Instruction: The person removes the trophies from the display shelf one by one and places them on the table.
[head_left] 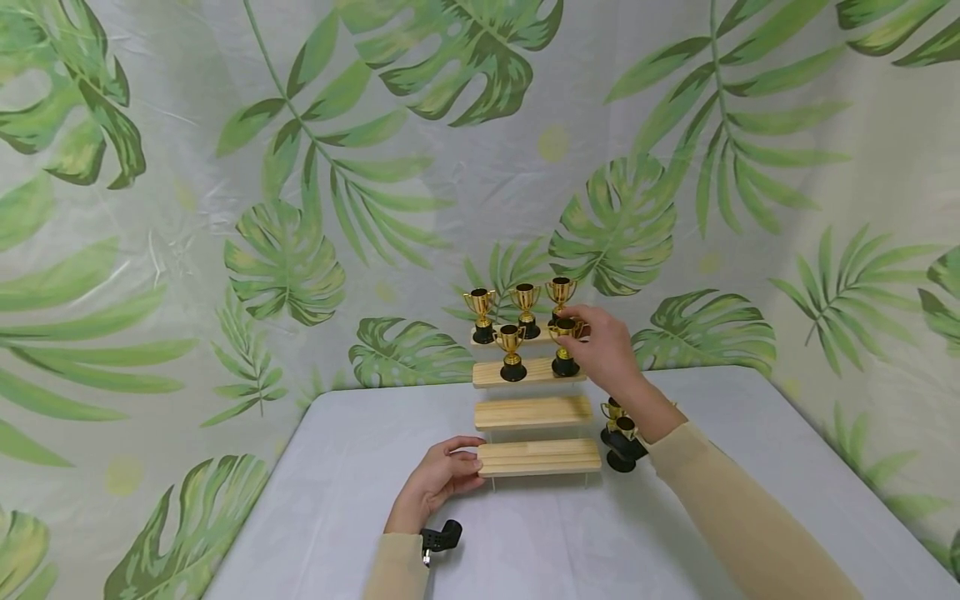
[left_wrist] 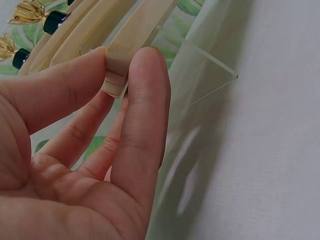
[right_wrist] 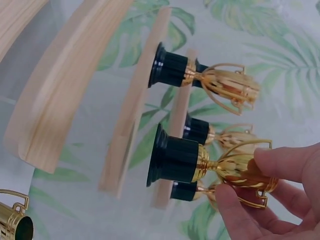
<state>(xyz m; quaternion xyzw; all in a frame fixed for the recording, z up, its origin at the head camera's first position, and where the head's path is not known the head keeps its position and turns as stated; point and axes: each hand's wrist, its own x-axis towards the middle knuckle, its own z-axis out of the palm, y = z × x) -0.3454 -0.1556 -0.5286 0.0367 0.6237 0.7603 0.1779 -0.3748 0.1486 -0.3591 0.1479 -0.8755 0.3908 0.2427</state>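
Note:
A stepped rack has several wooden planks; the lowest plank [head_left: 538,457] is nearest me. My left hand [head_left: 442,477] pinches this plank's left end between thumb and finger, as the left wrist view shows close up. With thumb and fingers, my right hand [head_left: 606,348] pinches the cup of a small gold trophy [right_wrist: 237,172] with a black base. It is upright at the right end of the second plank from the top [head_left: 491,375]; in the right wrist view a small gap shows between base and plank. Another trophy [head_left: 512,354] stands left on that plank.
Three trophies [head_left: 527,310] stand in a row on the top plank. Right of the rack, more trophies [head_left: 622,450] are grouped on the white table [head_left: 360,458], partly hidden by my right forearm. A leaf-patterned cloth [head_left: 487,192] hangs behind.

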